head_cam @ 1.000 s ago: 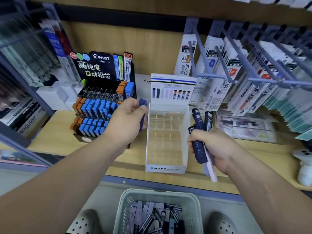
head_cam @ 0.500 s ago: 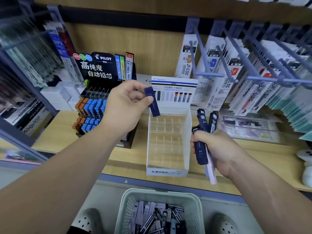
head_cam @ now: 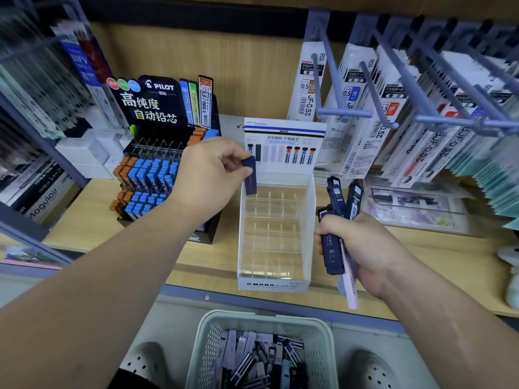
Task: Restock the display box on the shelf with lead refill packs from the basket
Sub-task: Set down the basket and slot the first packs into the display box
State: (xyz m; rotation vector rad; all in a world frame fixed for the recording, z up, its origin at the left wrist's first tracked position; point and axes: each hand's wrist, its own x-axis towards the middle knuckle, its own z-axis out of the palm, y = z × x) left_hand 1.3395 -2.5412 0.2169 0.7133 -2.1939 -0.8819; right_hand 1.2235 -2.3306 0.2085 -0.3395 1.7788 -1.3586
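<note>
A white MONO display box (head_cam: 273, 284) with clear inner dividers stands on the wooden shelf, its slots bare. My left hand (head_cam: 209, 178) pinches one dark blue lead refill pack (head_cam: 250, 176) upright over the box's back left corner. My right hand (head_cam: 362, 248), just right of the box, grips a bundle of lead refill packs (head_cam: 335, 220), mostly dark blue with one pale lilac one sticking out below. A pale green basket (head_cam: 206, 346) on the floor below the shelf holds several more packs.
A black Pilot lead display (head_cam: 157, 164) with blue and orange packs stands left of the box. Metal pegs (head_cam: 365, 88) with hanging refill cards jut out at upper right. Flat clear packets (head_cam: 415, 203) lie right of my right hand. My shoes flank the basket.
My left hand has carried the single blue pack from beside the Pilot display up and right to the box's back left corner, turning it upright. My right hand stayed put with its bundle.
</note>
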